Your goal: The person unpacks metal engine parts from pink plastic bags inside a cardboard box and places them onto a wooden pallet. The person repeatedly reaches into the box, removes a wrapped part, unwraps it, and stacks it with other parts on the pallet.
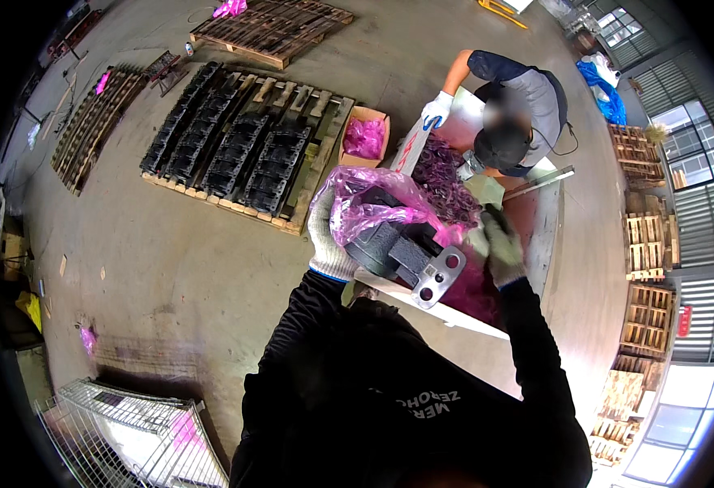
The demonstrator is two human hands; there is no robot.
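Note:
My left hand, in a white knit glove, grips a dark grey caliper-like metal casting from its left side. A thin pink plastic bag covers the casting's far part. Its machined flange, with two round holes, sticks out bare toward the lower right. Just right of the casting, my right hand wears a soiled grey-white glove, a little blurred. Its fingers are stretched out, with the thumb apart, over a large bin. Many crumpled pink-purple bags lie in that bin.
Across the bin a co-worker leans in, one gloved hand on its edge. Left of it stand a carton of pink bags and a pallet with rows of black castings. A wire cage stands at lower left.

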